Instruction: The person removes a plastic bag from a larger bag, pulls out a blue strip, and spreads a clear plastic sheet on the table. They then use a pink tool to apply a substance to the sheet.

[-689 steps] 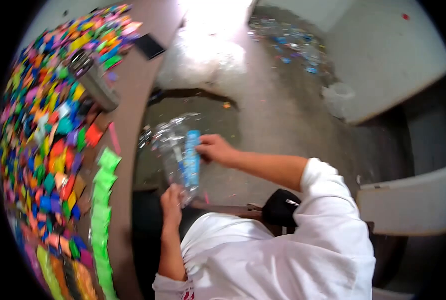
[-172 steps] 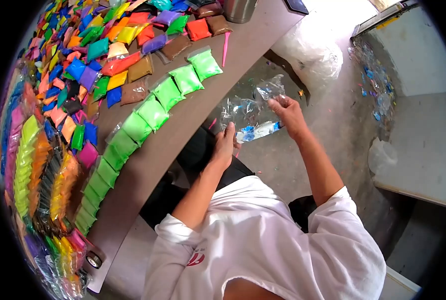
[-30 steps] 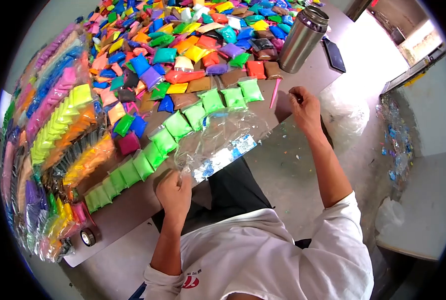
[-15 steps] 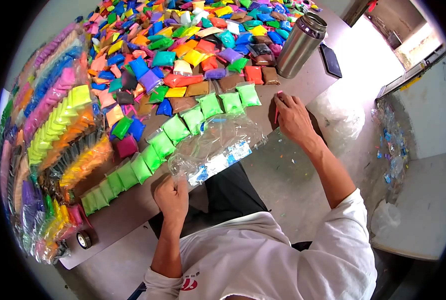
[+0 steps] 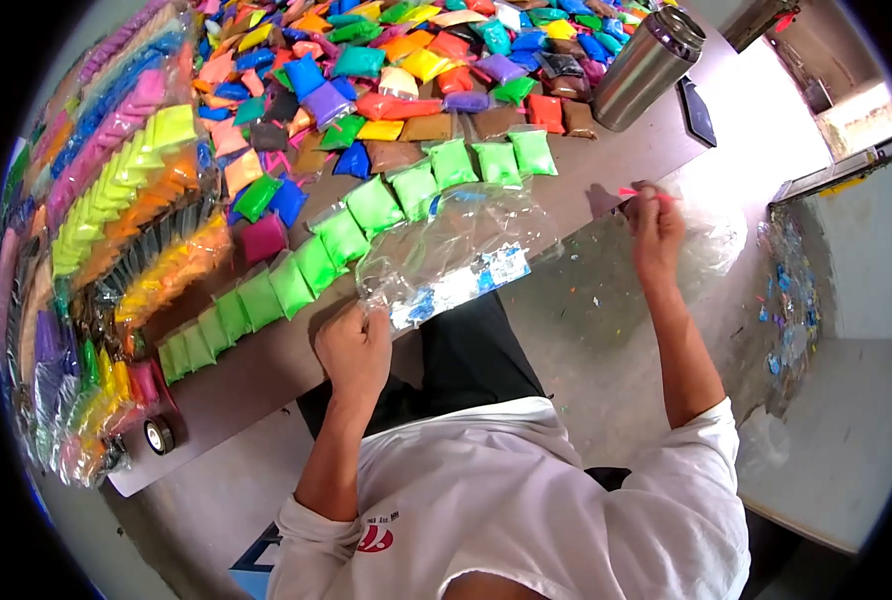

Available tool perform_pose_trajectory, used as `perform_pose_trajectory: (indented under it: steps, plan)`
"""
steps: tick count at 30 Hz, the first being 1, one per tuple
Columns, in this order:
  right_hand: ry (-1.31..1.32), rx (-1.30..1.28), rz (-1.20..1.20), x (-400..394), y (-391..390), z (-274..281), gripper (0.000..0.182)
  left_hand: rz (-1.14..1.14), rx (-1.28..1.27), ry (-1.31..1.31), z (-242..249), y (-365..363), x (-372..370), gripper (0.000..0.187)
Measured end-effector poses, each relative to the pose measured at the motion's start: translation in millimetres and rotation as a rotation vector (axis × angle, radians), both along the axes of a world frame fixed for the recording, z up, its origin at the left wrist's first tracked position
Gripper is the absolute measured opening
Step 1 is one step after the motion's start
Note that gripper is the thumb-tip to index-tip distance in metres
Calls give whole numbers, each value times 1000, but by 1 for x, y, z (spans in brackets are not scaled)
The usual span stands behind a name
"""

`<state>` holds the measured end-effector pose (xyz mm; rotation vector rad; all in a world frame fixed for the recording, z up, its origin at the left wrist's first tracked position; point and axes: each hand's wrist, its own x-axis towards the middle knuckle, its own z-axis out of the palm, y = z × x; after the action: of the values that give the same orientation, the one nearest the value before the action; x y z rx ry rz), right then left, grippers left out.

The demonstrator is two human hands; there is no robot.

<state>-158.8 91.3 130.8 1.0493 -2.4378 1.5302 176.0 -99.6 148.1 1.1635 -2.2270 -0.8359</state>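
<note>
My left hand (image 5: 354,348) is closed on the near left corner of a clear plastic bag (image 5: 486,222) printed in blue and white along its near side. The bag lies over the table edge, just below a curved row of light green packets (image 5: 373,206). At the right, my right hand (image 5: 656,238) pinches a thin pink strip (image 5: 630,191) whose ends stick out past the fingers. That hand is raised beyond the table edge, apart from the bag.
Loose coloured packets (image 5: 426,65) are heaped across the back of the table. Stacks of bagged packets (image 5: 116,190) line the left side. A steel flask (image 5: 646,70) and a phone (image 5: 698,112) stand and lie at right; a tape roll (image 5: 159,435) sits front left.
My right hand has lifted off the table edge and moved right with the pink strip. My left hand keeps hold of the bag's corner. The camera view has shifted.
</note>
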Motion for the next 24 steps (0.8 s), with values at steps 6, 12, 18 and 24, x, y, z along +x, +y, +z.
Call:
perform_pose_trajectory:
  steps: [6, 12, 18, 24]
  plan:
    - [-417, -325, 225, 89, -18, 49, 15, 5, -56, -35, 3, 4, -3, 27]
    - [-238, -2, 532, 190, -48, 48, 23, 13, -68, -31, -1, 7, -5, 29]
    - [-111, 31, 520, 207, -69, 16, 20, 15, -96, -39, -2, 8, -6, 29]
    - [-57, 41, 312, 193, -72, 12, 15, -7, -142, 47, -2, 8, -6, 41]
